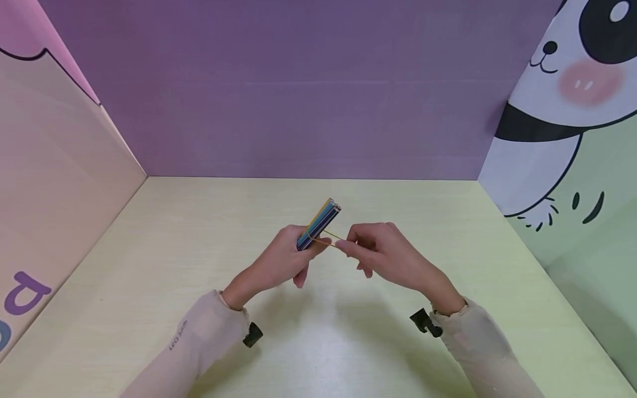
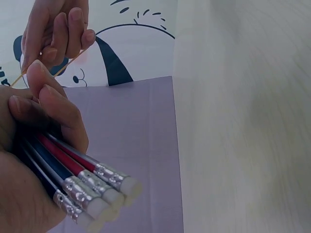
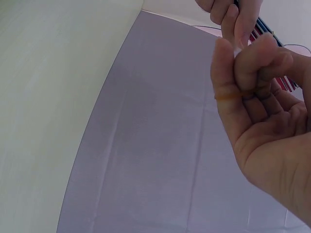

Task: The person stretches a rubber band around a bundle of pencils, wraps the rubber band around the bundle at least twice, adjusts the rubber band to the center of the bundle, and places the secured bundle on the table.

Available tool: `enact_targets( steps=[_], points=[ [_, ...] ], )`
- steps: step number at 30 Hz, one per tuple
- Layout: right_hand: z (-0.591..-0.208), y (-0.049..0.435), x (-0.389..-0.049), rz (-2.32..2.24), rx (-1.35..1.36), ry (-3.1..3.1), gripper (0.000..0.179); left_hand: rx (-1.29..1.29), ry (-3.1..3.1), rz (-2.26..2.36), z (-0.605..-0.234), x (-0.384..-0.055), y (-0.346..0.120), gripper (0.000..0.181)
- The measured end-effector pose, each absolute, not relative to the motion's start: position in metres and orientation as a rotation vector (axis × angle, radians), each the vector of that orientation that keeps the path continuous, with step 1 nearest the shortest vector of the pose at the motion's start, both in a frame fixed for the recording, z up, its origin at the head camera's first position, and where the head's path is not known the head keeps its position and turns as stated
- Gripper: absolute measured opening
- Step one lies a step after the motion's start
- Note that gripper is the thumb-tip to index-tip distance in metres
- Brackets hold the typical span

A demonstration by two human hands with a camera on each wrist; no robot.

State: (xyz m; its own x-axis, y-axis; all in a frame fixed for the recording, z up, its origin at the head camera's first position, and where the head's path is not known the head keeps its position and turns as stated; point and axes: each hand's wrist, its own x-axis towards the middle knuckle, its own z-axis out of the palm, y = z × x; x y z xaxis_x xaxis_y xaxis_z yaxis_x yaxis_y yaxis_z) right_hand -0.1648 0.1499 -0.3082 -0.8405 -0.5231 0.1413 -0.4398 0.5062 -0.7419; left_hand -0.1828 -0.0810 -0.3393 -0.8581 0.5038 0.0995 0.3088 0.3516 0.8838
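Observation:
In the head view my left hand grips a bundle of pencils, tilted up and to the right. The left wrist view shows white erasers in silver ferrules, with dark and red pencil shafts above them. A thin yellow-orange rubber band runs taut from the bundle to my right hand, whose thumb and fingers hold its far end. Close up, the rubber band crosses the fingers of the right hand. Part of the bundle is hidden inside the left palm.
Both hands are above a pale wood-grain table. A purple panel stands at the back. Side panels flank the table, the right panel bearing a cartoon animal. Black clips show at the sleeve cuffs.

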Motion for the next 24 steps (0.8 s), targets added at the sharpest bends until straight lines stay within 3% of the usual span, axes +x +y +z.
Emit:
enact_targets(
  steps=[11, 15, 24],
  points=[
    [-0.309, 0.150, -0.163, -1.352, -0.917, 2.569, 0.016, 0.751, 2.431, 1.552, -0.337, -0.184, -0.089, 0.037],
    [-0.309, 0.149, -0.162, -1.400, -0.975, 2.548, 0.003, 0.744, 2.425, 1.573, -0.336, -0.185, -0.092, 0.033],
    [-0.309, 0.152, -0.162, -1.528, -1.057, 2.543, 0.036, 0.736, 2.429, 1.579, -0.336, -0.187, -0.093, 0.037]
  ],
)
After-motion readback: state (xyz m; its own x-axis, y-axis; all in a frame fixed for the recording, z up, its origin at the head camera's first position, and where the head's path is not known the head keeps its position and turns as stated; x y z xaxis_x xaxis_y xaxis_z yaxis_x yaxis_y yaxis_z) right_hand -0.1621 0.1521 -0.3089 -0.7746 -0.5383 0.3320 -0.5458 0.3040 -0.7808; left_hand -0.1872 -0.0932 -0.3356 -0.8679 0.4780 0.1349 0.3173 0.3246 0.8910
